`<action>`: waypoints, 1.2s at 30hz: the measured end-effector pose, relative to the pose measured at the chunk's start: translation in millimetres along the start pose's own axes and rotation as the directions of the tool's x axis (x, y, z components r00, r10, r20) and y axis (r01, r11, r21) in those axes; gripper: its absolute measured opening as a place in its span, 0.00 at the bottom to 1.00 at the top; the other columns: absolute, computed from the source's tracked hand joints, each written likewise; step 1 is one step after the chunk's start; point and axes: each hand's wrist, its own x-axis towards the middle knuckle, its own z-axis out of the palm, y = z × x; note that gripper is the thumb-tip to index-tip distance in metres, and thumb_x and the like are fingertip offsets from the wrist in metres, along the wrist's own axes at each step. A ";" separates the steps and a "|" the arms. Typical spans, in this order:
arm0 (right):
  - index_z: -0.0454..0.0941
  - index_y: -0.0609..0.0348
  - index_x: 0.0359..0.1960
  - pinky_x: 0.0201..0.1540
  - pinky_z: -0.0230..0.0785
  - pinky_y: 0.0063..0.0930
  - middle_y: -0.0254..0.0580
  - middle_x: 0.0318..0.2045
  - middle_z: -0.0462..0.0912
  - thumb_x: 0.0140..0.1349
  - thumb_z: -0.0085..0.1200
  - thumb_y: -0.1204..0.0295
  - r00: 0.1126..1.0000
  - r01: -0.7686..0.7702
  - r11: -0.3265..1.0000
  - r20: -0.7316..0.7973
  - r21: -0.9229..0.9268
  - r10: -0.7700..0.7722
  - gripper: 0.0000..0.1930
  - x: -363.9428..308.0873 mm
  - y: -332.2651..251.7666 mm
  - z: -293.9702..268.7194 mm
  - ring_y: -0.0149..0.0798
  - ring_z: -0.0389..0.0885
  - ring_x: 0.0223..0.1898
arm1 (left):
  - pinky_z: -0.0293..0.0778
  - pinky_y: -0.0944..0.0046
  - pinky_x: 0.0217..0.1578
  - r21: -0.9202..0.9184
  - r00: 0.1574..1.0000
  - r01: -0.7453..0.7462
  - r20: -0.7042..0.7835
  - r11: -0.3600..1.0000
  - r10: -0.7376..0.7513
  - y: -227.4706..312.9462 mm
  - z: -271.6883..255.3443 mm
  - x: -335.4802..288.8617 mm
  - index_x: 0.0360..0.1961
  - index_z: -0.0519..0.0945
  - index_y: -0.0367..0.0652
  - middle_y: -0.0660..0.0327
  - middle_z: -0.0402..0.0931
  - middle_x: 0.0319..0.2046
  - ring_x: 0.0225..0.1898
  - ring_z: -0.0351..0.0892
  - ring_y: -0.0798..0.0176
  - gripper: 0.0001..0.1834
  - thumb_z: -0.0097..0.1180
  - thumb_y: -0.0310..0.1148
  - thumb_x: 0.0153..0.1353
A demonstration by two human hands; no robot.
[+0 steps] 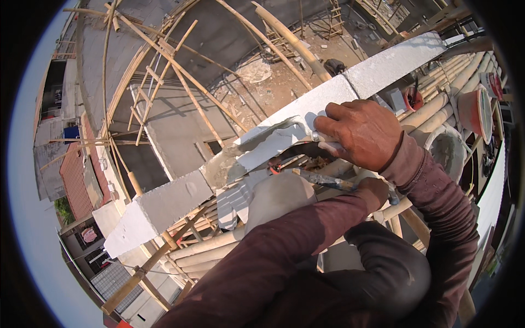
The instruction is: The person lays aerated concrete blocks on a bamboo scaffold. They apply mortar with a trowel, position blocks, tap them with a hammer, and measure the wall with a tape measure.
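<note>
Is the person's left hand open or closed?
Closed: the left hand is curled around a narrow tool, whose length sticks out past it.

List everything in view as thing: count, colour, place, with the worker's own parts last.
white blocks: at least two, white, in a row across the middle
mortar: one large patch, grey, on the row left of centre
tool: one, bluish, stained, right of centre
buckets: at least two, reddish and grey, right side
bamboo poles: many, tan, upper left and beneath the row
ground: one area, brown, top centre
tiled roof: one, reddish, left
sky: one strip, blue, left edge
sleeves: two, maroon, lower half
left hand: one, bare, holding the tool
right hand: one, bare, at the row; grip unclear
</note>
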 end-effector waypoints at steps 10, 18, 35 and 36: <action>0.76 0.50 0.55 0.47 0.70 0.42 0.45 0.43 0.74 0.62 0.63 0.65 0.961 -0.221 0.975 -0.175 -0.015 0.215 0.20 -54.8 0.0 97.2 0.48 0.76 0.45 | 0.79 0.53 0.47 0.234 0.943 -0.101 0.332 0.967 0.018 5.6 -8.2 -24.2 0.55 0.87 0.51 0.61 0.85 0.55 0.57 0.84 0.54 0.17 0.56 0.35 0.68; 0.77 0.51 0.51 0.47 0.71 0.43 0.43 0.41 0.74 0.56 0.66 0.69 0.923 -0.291 0.956 -0.272 -0.025 0.273 0.21 -78.2 32.3 91.9 0.48 0.77 0.44 | 0.84 0.53 0.43 0.110 0.984 -0.052 0.175 0.993 0.032 -14.7 42.7 -18.6 0.42 0.90 0.44 0.54 0.89 0.45 0.47 0.89 0.53 0.12 0.60 0.34 0.62; 0.78 0.53 0.50 0.44 0.73 0.42 0.40 0.38 0.75 0.57 0.63 0.70 0.915 -0.359 0.932 -0.177 0.055 0.363 0.18 -44.6 -36.9 76.8 0.47 0.79 0.42 | 0.82 0.52 0.47 0.055 0.995 -0.103 0.013 0.993 0.103 -32.7 49.5 -34.3 0.48 0.89 0.45 0.53 0.87 0.49 0.50 0.88 0.52 0.16 0.56 0.37 0.65; 0.78 0.53 0.50 0.44 0.73 0.42 0.40 0.39 0.76 0.57 0.63 0.70 0.899 -0.395 0.918 -0.185 0.044 0.396 0.18 -52.9 -30.0 70.8 0.48 0.79 0.42 | 0.82 0.52 0.47 0.060 0.995 -0.102 0.021 0.993 0.101 -31.3 45.5 -37.9 0.48 0.89 0.45 0.53 0.87 0.49 0.50 0.88 0.52 0.16 0.56 0.37 0.65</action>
